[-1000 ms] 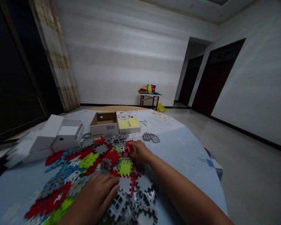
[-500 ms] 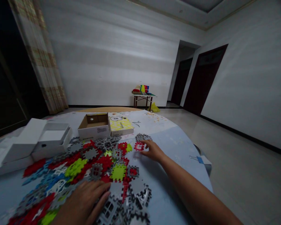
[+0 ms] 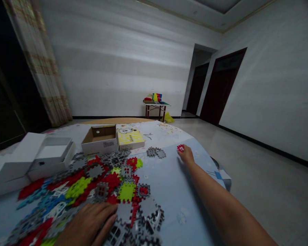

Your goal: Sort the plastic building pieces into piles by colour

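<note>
My right hand (image 3: 187, 155) is closed on a small red window-shaped building piece (image 3: 180, 148) at the right side of the table. My left hand (image 3: 92, 220) lies flat, fingers stretched, on the near part of a heap of plastic building pieces. By its fingertips are a light grey square piece (image 3: 124, 212) and a grey window piece (image 3: 115, 234). Just beyond lie a lime green square piece (image 3: 127, 192) and a grey piece with a red middle (image 3: 143, 190). Two grey pieces (image 3: 156, 152) sit apart from the heap, left of my right hand.
An open cardboard box (image 3: 100, 146) and its yellow patterned lid (image 3: 130, 138) stand behind the heap. White open boxes (image 3: 51, 153) are at the left. A light blue cloth (image 3: 166, 184) covers the round table. A small table (image 3: 156, 104) stands by the far wall.
My right hand has moved right and away from the two grey pieces, carrying the red window piece. My left hand stays on the heap. The view has shifted slightly.
</note>
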Demonstrator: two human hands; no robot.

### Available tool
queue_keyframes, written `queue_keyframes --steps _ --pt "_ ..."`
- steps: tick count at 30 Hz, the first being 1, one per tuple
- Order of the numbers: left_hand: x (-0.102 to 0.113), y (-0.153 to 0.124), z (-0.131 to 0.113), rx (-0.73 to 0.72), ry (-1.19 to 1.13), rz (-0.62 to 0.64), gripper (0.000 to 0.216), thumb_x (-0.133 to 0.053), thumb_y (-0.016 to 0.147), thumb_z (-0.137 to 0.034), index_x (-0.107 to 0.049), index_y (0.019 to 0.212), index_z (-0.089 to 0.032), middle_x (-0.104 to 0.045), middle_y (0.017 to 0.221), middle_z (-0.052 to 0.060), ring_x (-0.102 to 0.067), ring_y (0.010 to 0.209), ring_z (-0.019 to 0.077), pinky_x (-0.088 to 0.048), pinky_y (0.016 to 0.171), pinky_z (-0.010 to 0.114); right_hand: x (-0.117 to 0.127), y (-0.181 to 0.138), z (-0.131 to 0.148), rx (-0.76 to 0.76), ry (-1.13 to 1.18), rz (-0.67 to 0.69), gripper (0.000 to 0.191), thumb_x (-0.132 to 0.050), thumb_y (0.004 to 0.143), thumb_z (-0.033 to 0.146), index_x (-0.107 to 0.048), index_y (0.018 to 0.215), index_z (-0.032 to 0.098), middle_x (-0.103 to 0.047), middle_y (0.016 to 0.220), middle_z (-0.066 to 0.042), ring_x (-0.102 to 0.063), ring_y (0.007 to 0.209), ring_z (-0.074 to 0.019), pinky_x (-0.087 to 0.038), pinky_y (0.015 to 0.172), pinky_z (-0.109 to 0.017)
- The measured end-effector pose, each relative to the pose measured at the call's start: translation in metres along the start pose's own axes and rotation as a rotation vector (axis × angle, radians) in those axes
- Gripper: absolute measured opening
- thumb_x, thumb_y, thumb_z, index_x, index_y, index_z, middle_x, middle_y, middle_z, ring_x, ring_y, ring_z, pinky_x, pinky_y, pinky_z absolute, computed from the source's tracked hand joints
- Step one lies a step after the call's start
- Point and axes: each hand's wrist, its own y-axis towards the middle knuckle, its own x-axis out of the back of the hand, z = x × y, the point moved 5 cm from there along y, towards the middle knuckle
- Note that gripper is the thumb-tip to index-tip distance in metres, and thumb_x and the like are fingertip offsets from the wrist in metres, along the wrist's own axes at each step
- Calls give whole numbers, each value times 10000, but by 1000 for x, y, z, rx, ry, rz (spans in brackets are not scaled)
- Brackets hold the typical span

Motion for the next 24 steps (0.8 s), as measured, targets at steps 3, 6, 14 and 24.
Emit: queue_keyframes --steps 3,6,14,24 --pt "2 1 -2 -22 14 -12 262 -534 745 -411 -623 979 -333 -680 928 -45 -625 802 135 -511 709 234 -8 -13 4 30 9 30 463 -532 656 151 -543 1119 134 -564 1039 -134 -520 1004 -239 -376 914 -367" --pt "6 4 -5 -17 4 -17 259 -530 747 -412 -628 971 -326 -683 910 -39 -624 789 136 -506 705 231 -20 -26 23 84 42 91 414 -515 678 156 -563 1089 143 -557 1043 -121 -565 886 -202 -420 857 -345" --pt "10 5 -9 -17 12 -9 253 -524 755 -397 -625 975 -321 -681 905 -43 -618 778 126 -499 695 229 -74 -73 111 391 163 468 320 -558 696 188 -614 1011 199 -619 977 -51 -558 913 -178 -436 830 -324" --pt "15 8 -13 -21 48 -7 239 -500 773 -391 -624 961 -309 -680 895 -50 -619 766 125 -502 684 235 -113 -109 184 580 123 661 481 -557 678 196 -555 1158 182 -565 1173 -64 -493 1074 -214 -361 926 -301"
